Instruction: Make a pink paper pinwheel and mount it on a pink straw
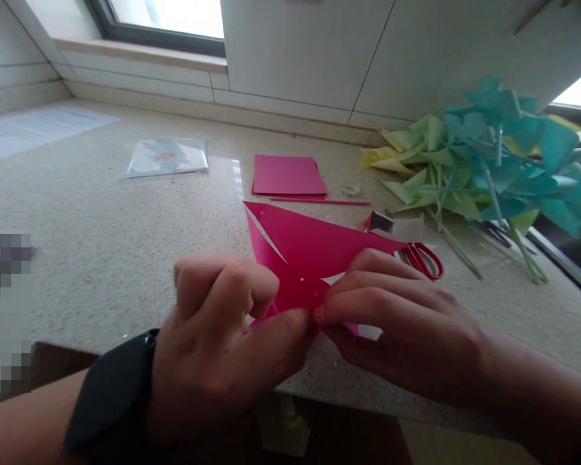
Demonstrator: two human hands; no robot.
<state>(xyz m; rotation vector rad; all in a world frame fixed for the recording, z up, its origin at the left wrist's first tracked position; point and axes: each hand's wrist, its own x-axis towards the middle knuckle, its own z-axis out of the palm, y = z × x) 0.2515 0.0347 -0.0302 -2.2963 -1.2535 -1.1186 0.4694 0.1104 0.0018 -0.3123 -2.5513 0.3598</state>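
A bright pink sheet of paper (290, 239) with slits cut in from its corners is held between both hands, just above the counter's front edge. A small hole shows near its middle. My left hand (232, 316), with a black watch (116, 387) on its wrist, has its fingers curled and its thumb pressed on the paper's near part. My right hand (397, 310) pinches the same near part between thumb and fingers, beside the left thumb tip. The fingers hide the exact spot being pinched.
Behind the sheet lie a stack of pink paper squares (288, 174), a thin pink stick (319, 201) and a tape roll (351, 189). Red-handled scissors (423, 259) and a small open box (397, 226) lie right. Paper pinwheels (503, 148) fill the right. A plastic-wrapped packet (168, 157) lies back left.
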